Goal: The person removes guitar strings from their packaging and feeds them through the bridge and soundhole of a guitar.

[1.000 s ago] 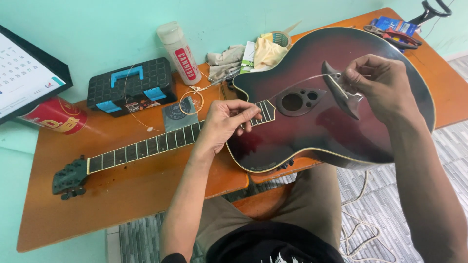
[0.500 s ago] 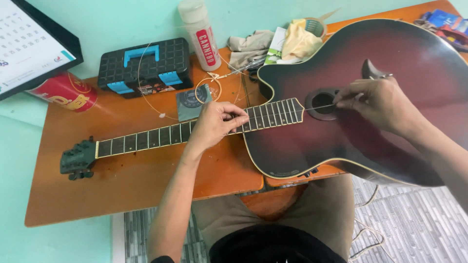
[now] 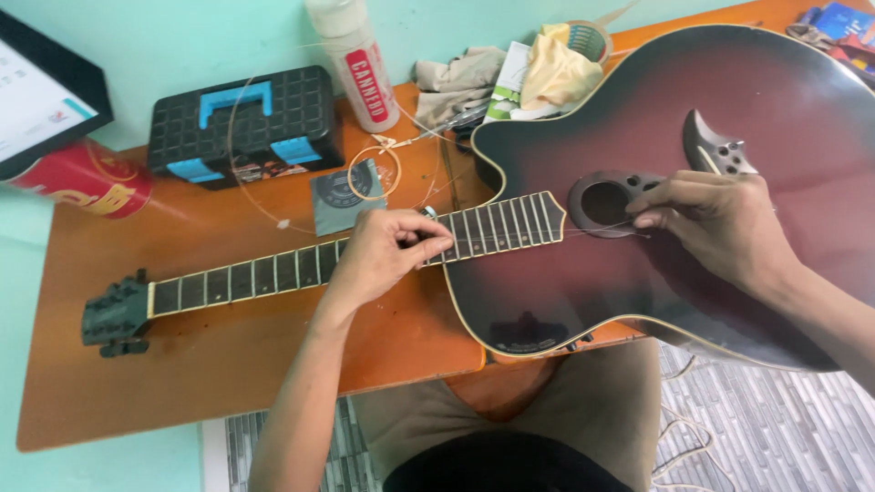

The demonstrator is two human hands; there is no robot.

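Guitar body [image 3: 729, 109] cut off at right edge; part of neck [image 3: 273, 273] hidden under left hand [image 3: 383, 255]. String [image 3: 547, 232] too thin to trace between fingers. Right hand [image 3: 720, 228] covering part of soundhole [image 3: 606, 202]. Frame [image 3: 46, 100] cropped at left. Bottle [image 3: 355, 59] top out of picture.

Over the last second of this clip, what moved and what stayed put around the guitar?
The right hand came away from the bridge toward the sound hole, pinching a thin string now drawn low along the fretboard. The left hand stayed on the neck, pinching the same string. The guitar, black toolbox and white bottle lie as before.
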